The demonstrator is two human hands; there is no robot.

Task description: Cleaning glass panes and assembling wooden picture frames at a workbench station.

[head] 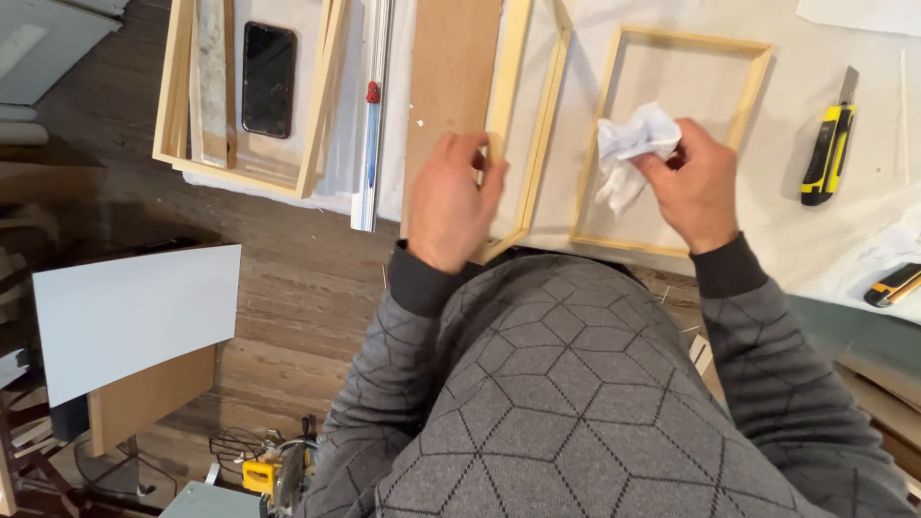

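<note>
My right hand (698,187) pinches a crumpled white paper tissue (631,152) above a small pale wooden frame (672,43) that lies flat on the white sheet. My left hand (451,201) rests with curled fingers on the near corner of a taller pale wooden frame (542,125), next to a brown board (449,67). Both sleeves are grey with a hexagon pattern.
A yellow-and-black utility knife (827,149) lies right of the small frame, a second yellow tool (894,285) at the right edge. At the left, another wooden frame (173,86) surrounds a dark phone (267,79). A metal ruler (372,115), white panel (134,312) and yellow saw (273,472) stand lower left.
</note>
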